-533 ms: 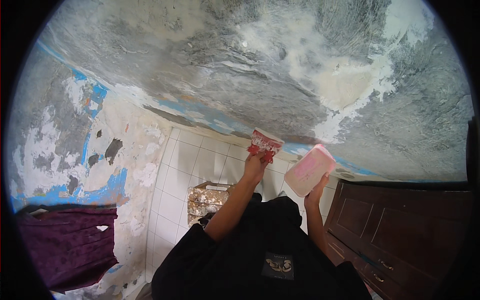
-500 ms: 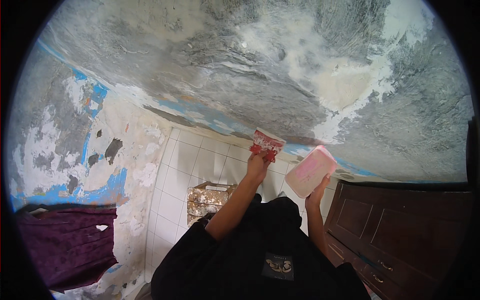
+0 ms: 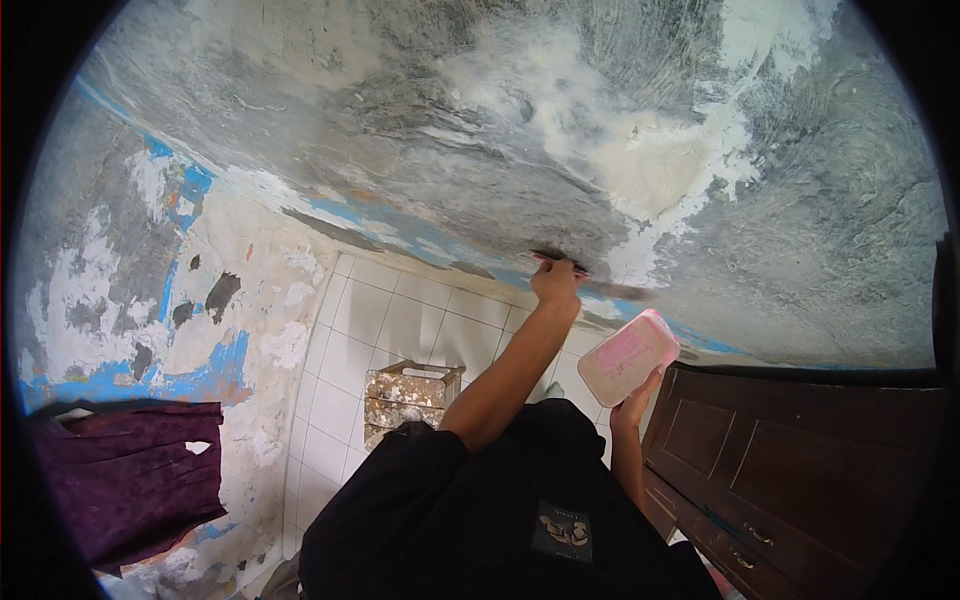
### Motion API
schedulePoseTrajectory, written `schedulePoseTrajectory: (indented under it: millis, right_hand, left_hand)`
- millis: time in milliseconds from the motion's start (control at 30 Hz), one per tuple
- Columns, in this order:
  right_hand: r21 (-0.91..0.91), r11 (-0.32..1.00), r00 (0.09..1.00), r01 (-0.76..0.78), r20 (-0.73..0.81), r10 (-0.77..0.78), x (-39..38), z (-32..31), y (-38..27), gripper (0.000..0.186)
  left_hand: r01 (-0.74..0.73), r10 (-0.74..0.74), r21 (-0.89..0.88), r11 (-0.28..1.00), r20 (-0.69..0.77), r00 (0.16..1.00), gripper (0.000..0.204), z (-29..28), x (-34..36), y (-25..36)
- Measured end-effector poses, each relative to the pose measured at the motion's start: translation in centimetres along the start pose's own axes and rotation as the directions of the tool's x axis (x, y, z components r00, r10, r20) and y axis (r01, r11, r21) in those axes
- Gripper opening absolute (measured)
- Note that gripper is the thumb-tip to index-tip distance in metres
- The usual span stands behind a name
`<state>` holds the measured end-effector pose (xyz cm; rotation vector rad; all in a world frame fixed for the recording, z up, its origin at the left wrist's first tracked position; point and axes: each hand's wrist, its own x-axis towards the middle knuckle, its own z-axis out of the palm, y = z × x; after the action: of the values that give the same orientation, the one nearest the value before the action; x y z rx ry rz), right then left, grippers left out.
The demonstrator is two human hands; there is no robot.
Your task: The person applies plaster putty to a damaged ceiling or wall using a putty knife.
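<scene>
My left hand (image 3: pixel 557 281) is closed around a red putty scraper (image 3: pixel 581 272), pressed against the patchy grey wall (image 3: pixel 480 190) near its lower part. Only a thin edge of the scraper shows past my fingers, with a dark shadow beside it. Off to the right, my right hand (image 3: pixel 634 398) grips a pink plastic tub (image 3: pixel 625 360) by its lower right edge, tilted and apart from the wall. The tub's pale, pink-smeared side faces me; what is inside cannot be made out. White filler (image 3: pixel 640 245) streaks the wall above the tub.
A putty-spattered wooden stool or crate (image 3: pixel 405 395) stands on the white tiled floor (image 3: pixel 352 305) to the left. Dark brown wooden furniture (image 3: pixel 790 465) fills the lower right. Purple cloth (image 3: pixel 130 480) hangs at the peeling left wall (image 3: pixel 270 320).
My left hand has moved up and right, bringing the scraper from in front of the wall onto it. The tub has shifted slightly right and down in view.
</scene>
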<state>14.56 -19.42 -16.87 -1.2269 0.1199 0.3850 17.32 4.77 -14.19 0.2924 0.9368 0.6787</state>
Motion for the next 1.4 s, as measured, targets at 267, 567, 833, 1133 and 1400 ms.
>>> schedulePoseTrajectory:
  millis: [267, 567, 833, 1133, 1400]
  right_hand:
    - [0.061, 0.997, 0.999, -0.036, 0.014, 0.036, 2.1, -1.3, -1.9, 0.072]
    - [0.028, 0.997, 0.998, -0.068, -0.001, 0.068, 2.7, -3.8, -1.7, 0.072]
    - [0.053, 0.995, 0.992, -0.085, 0.102, 0.080, 3.3, -4.0, -1.7, 0.071]
    - [0.064, 0.996, 0.994, -0.067, 0.092, 0.061, 3.6, -3.3, -1.9, 0.073]
    - [0.025, 0.995, 0.995, -0.093, 0.029, 0.093, 4.6, -4.5, -0.5, 0.069]
  left_hand:
    - [-0.092, 0.078, 0.070, 0.993, 0.184, 0.980, 0.020, 6.5, -14.8, 2.4]
    - [-0.154, 0.149, 0.043, 0.987, 0.099, 0.984, 0.028, -1.5, -16.0, 3.0]
    - [-0.124, 0.151, 0.183, 0.975, -0.144, 0.978, 0.028, -12.1, 4.0, -2.4]
    - [-0.148, 0.145, -0.031, 0.989, -0.067, 0.987, 0.017, -2.2, -3.3, -1.5]
    - [-0.123, 0.124, -0.023, 0.992, 0.116, 0.985, 0.019, 5.6, -15.0, 1.4]
